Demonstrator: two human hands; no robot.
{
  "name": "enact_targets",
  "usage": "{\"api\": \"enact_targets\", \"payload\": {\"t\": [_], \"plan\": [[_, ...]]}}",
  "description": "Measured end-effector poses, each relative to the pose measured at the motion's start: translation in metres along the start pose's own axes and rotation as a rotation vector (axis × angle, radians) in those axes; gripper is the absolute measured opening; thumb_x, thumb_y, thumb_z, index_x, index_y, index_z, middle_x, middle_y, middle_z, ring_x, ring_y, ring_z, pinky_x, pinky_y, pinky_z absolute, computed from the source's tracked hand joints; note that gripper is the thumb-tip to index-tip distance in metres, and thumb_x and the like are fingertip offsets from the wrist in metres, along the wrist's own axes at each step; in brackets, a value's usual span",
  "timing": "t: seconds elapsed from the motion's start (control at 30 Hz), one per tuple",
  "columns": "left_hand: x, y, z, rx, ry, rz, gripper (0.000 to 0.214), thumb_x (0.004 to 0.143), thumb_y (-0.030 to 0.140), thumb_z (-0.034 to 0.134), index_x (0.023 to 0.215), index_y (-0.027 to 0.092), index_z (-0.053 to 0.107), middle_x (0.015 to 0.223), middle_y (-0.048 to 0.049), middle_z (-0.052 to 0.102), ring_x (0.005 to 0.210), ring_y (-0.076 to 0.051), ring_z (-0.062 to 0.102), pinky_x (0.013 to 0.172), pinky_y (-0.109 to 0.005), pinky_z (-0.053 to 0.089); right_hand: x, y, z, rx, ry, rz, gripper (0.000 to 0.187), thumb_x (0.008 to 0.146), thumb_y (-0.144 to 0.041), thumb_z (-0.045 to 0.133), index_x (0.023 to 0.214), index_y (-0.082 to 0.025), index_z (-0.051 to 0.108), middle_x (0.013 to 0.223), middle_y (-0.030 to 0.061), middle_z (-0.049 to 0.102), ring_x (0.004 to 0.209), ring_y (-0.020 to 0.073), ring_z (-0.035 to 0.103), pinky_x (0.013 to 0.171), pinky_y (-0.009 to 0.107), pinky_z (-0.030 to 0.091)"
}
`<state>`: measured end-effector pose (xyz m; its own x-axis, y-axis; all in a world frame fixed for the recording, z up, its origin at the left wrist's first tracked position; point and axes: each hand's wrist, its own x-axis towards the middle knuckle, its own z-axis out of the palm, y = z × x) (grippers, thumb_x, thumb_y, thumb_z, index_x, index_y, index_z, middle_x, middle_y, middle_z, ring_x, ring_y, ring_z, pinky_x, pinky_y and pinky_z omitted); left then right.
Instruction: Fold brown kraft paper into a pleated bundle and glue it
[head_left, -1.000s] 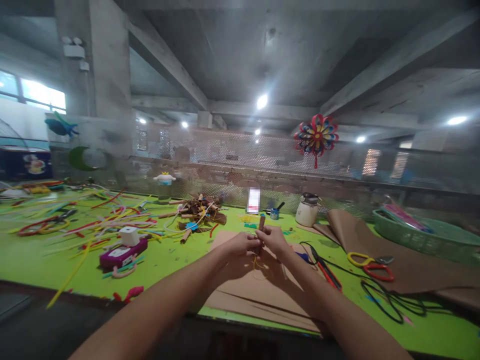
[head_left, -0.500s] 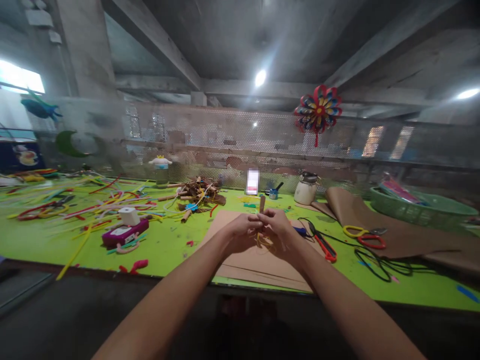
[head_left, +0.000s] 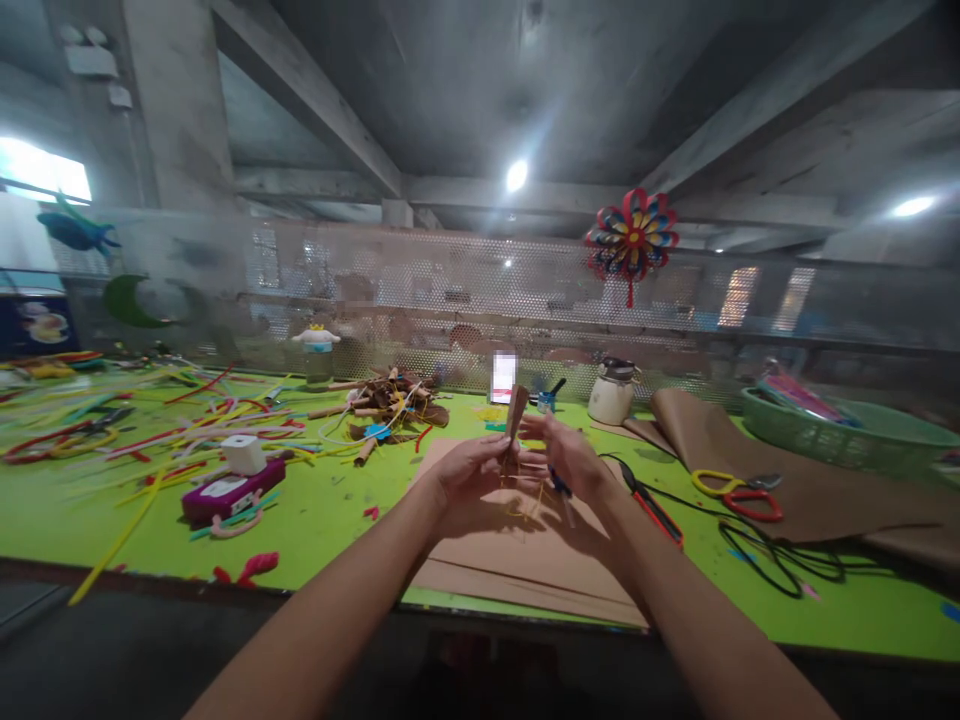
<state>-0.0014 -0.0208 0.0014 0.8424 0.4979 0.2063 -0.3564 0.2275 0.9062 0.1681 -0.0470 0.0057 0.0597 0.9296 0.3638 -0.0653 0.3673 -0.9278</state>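
Note:
My left hand [head_left: 469, 482] is closed around the lower end of a small brown paper roll [head_left: 515, 412], which stands tilted above my fingers. Thin yellow strands [head_left: 525, 500] hang below the roll between my hands. My right hand [head_left: 568, 455] is just right of the roll, fingers partly spread and blurred by motion, close to it; I cannot tell whether it touches. Both hands hover above flat brown cardboard sheets [head_left: 517, 560] on the green table [head_left: 330, 520].
Coloured pipe cleaners [head_left: 150, 440] litter the table's left side around a purple box [head_left: 229, 490]. A heap of brown rolls [head_left: 390, 405] lies behind. Red-handled pliers [head_left: 652, 510], scissors [head_left: 739, 492], black cable [head_left: 787, 565], brown paper [head_left: 712, 440], a green basket [head_left: 847, 435] and a white pot [head_left: 611, 395] are on the right.
My right hand has loosened from the roll and its fingers have spread. The roll now leans to the right and sits higher. The camera view has shifted slightly.

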Motion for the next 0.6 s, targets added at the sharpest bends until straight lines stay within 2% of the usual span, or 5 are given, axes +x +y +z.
{"api": "enact_targets", "payload": {"t": [0.1,0.17,0.3,0.4,0.6], "plan": [[0.004,0.002,-0.007,-0.025,0.088,0.132,0.026,0.084,0.03,0.054,0.098,0.01,0.062,0.1,-0.0147,0.065,0.096,-0.025,0.06,0.093,-0.043,0.038,-0.004,0.004,0.006,0.139,-0.342,0.091,0.046,0.08,-0.056,0.048,0.098,-0.017,0.064,0.083,0.0086,0.066,0.072,0.018,0.06,0.066,0.032,0.048],[0.006,0.004,-0.013,-0.058,0.166,0.181,0.019,0.084,0.026,0.054,0.086,0.009,0.063,0.088,-0.0124,0.066,0.085,-0.022,0.063,0.087,-0.039,0.043,-0.006,0.009,0.007,0.175,-0.43,0.095,0.046,0.081,-0.056,0.047,0.101,-0.017,0.063,0.085,0.0086,0.066,0.071,0.0174,0.059,0.065,0.032,0.048],[0.005,0.019,-0.03,-0.199,0.379,0.271,0.018,0.086,0.015,0.048,0.073,0.01,0.06,0.066,-0.0065,0.062,0.061,-0.012,0.059,0.064,-0.024,0.048,-0.004,0.016,0.0,-0.084,-0.291,0.035,0.04,0.078,-0.051,0.055,0.088,-0.014,0.065,0.058,0.0016,0.058,0.049,0.0111,0.049,0.049,0.024,0.039],[-0.003,0.038,-0.046,-0.371,0.545,0.505,0.021,0.088,0.013,0.042,0.073,0.011,0.058,0.065,-0.0048,0.061,0.061,-0.01,0.059,0.063,-0.021,0.049,-0.001,0.017,-0.006,-0.268,-0.21,0.013,0.032,0.07,-0.044,0.065,0.071,-0.012,0.066,0.044,-0.0043,0.047,0.04,0.0061,0.035,0.042,0.021,0.026],[-0.014,0.049,-0.053,-0.363,0.505,0.556,0.025,0.089,0.019,0.039,0.072,0.012,0.056,0.089,-0.0134,0.067,0.096,-0.024,0.062,0.081,-0.041,0.05,0.008,0.004,-0.03,0.087,-0.047,-0.058,0.023,0.062,-0.035,0.073,0.071,-0.015,0.065,0.046,-0.0071,0.045,0.043,0.0048,0.034,0.049,0.022,0.034]]}}
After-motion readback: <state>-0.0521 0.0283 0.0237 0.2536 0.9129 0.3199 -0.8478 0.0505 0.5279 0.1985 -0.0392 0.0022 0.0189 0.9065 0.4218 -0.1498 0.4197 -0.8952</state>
